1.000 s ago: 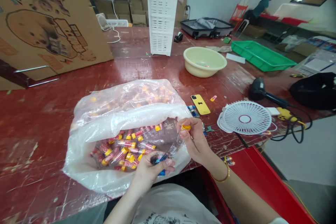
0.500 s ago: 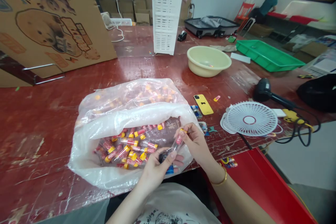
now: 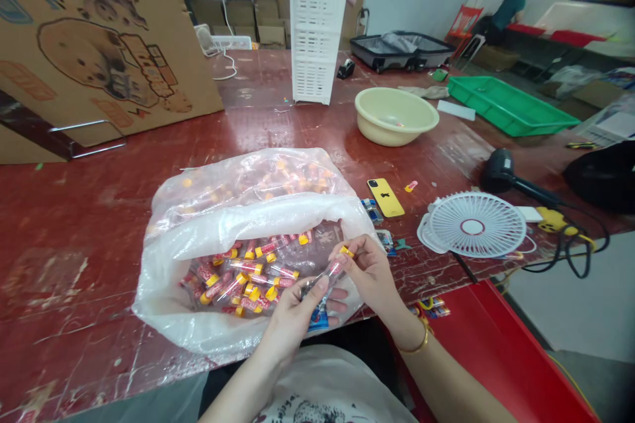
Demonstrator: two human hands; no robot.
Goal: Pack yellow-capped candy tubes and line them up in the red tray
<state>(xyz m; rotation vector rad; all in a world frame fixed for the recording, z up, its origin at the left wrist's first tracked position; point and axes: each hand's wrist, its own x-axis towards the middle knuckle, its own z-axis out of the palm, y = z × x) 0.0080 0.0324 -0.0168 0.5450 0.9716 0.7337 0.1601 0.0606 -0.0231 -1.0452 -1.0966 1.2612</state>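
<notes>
A clear plastic tube (image 3: 335,269) with a yellow cap and pink print is held between my hands, tilted with the cap up and to the right. My left hand (image 3: 294,312) is closed around its lower end. Under those fingers shows a small blue packet (image 3: 318,322), partly hidden. At the yellow cap, the fingers of my right hand (image 3: 371,277) pinch the tube. Both hands are over the near right edge of an open white plastic bag (image 3: 163,291). Inside it lie several similar yellow-capped tubes (image 3: 243,284).
Right of the bag are a yellow phone (image 3: 385,197), small packets (image 3: 371,210), a white fan (image 3: 471,225) and a hair dryer (image 3: 499,172). Behind stand a cream basin (image 3: 394,122), a white rack (image 3: 315,33) and a green tray (image 3: 510,109). A large carton (image 3: 114,46) is at left.
The tube's cap end has dipped slightly with my right fingers still on it. A little more of the blue packet shows under my left hand.
</notes>
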